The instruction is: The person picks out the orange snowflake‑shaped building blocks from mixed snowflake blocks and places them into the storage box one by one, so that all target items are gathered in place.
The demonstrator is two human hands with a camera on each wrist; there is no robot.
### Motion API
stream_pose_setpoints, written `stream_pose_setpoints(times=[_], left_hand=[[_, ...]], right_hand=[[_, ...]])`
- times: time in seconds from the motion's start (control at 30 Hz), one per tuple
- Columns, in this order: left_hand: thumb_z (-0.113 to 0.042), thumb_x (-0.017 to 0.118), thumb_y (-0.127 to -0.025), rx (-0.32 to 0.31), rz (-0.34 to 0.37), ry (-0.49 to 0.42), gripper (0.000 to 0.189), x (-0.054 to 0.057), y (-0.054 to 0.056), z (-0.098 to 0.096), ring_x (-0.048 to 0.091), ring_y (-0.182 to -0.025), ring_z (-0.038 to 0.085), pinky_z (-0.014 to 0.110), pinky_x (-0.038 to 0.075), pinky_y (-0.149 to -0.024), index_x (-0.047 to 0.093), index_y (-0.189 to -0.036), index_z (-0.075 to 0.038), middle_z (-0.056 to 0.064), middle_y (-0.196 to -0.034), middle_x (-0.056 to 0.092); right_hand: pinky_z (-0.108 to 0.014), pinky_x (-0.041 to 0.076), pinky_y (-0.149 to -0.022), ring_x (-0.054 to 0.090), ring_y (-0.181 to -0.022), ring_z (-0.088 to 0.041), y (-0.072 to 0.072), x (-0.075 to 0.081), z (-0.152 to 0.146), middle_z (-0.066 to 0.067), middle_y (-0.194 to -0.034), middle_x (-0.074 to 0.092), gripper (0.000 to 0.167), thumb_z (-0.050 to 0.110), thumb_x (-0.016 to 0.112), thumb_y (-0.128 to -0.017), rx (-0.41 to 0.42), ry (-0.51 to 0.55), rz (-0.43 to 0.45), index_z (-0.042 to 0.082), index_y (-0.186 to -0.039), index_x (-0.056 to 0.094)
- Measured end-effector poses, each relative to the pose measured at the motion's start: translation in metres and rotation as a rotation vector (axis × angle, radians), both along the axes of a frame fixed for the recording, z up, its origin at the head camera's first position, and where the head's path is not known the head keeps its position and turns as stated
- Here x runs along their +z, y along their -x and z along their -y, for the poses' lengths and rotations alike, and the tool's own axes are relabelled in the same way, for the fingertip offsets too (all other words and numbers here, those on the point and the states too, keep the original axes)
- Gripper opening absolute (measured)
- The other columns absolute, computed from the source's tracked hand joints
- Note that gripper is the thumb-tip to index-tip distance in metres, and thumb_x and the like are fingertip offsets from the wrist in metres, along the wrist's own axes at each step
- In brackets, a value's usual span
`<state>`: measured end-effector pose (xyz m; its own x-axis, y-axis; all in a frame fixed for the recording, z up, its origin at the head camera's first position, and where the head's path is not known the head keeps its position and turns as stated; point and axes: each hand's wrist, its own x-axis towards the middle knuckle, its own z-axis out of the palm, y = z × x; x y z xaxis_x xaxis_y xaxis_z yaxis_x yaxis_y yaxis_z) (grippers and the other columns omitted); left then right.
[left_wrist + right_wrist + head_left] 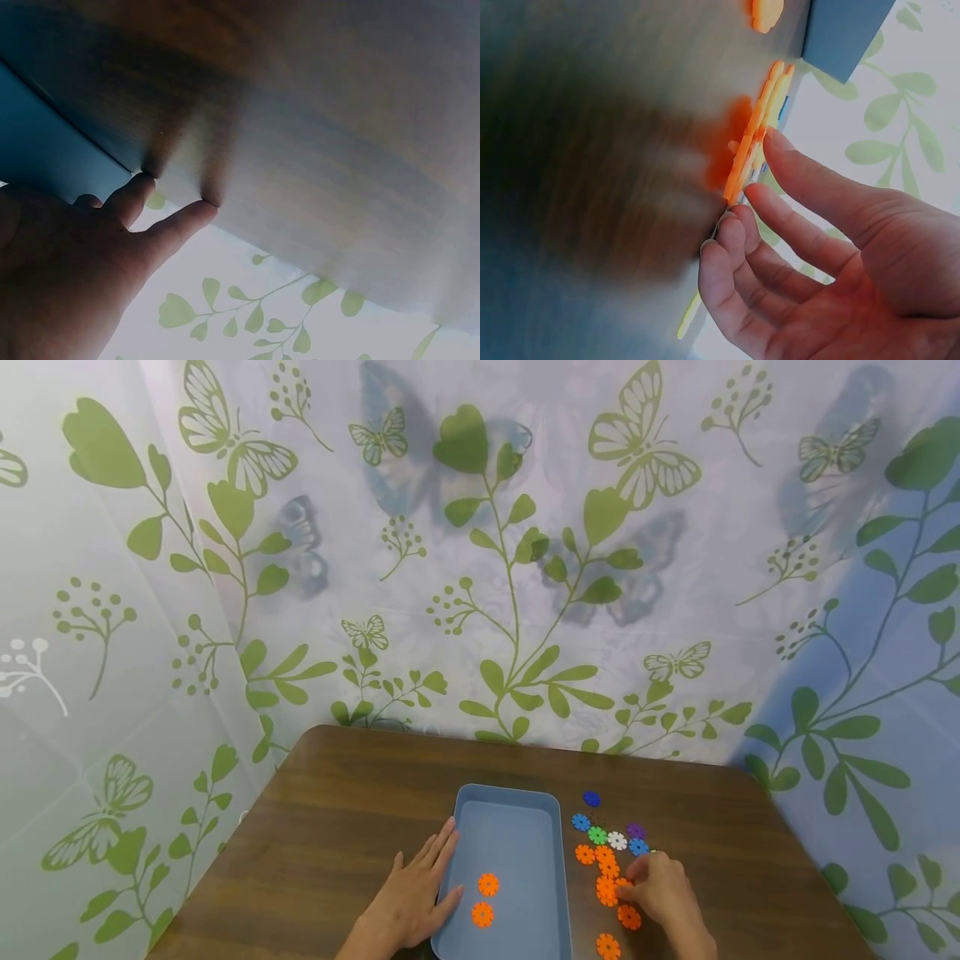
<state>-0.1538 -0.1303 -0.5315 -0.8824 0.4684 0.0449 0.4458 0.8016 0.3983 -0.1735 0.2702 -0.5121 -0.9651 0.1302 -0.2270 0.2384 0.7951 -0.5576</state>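
Observation:
A blue-grey tray lies on the wooden table, two orange notched plastic discs flat inside it. My left hand rests along the tray's left rim, fingers straight and thumb over the inside. In the left wrist view two fingertips of that hand touch the tabletop beside the tray. To the tray's right, my right hand reaches into a cluster of orange discs. Thumb and index finger of the right hand pinch at the edge of an orange disc; overlapping discs partly hide the contact.
Behind the orange cluster lie blue, green, white and purple discs. One orange disc sits nearer the front. The wooden table meets a leaf-patterned curtain at its far edge.

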Motion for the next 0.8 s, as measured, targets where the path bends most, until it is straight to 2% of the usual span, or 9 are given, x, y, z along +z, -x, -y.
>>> stream_pose_setpoints(times=[0.17, 0.37, 0.6, 0.8], left_hand=[[-0.045, 0.054, -0.11, -0.002, 0.01, -0.012, 0.077, 0.0001, -0.0003, 0.0006, 0.039, -0.156, 0.042, 0.086, 0.033, -0.107, 0.028, -0.17, -0.005, 0.009, -0.181, 0.017], [-0.044, 0.053, -0.112, -0.02, -0.021, -0.011, 0.076, -0.0034, 0.0009, 0.0024, 0.041, -0.154, 0.045, 0.087, 0.035, -0.104, 0.027, -0.17, -0.004, 0.011, -0.181, 0.017], [-0.044, 0.054, -0.111, -0.009, 0.003, -0.01, 0.077, 0.002, -0.0003, 0.0005, 0.04, -0.156, 0.043, 0.086, 0.034, -0.106, 0.028, -0.17, -0.004, 0.01, -0.181, 0.018], [-0.042, 0.055, -0.111, -0.008, 0.009, -0.01, 0.076, 0.0013, -0.0004, 0.0006, 0.04, -0.155, 0.044, 0.087, 0.034, -0.106, 0.028, -0.17, -0.004, 0.012, -0.18, 0.018]], right_hand=[[-0.044, 0.058, -0.072, 0.062, -0.078, -0.024, 0.0003, -0.0004, -0.0005, -0.006, -0.083, 0.069, 0.024, 0.008, 0.094, -0.082, 0.008, -0.005, -0.004, -0.002, -0.091, 0.073], [-0.045, 0.057, -0.072, 0.063, -0.078, -0.024, 0.0016, -0.0017, -0.0018, -0.005, -0.082, 0.07, 0.022, 0.008, 0.093, -0.083, 0.003, -0.002, -0.004, -0.001, -0.089, 0.074], [-0.047, 0.057, -0.073, 0.063, -0.078, -0.024, 0.0001, -0.0004, -0.0013, -0.005, -0.082, 0.07, 0.02, 0.008, 0.091, -0.084, 0.016, -0.015, -0.026, 0.0, -0.088, 0.073], [-0.046, 0.053, -0.07, 0.061, -0.077, -0.024, -0.0001, -0.0041, -0.0031, -0.004, -0.082, 0.069, 0.021, 0.013, 0.09, -0.087, 0.01, -0.028, -0.005, 0.004, -0.085, 0.072]])
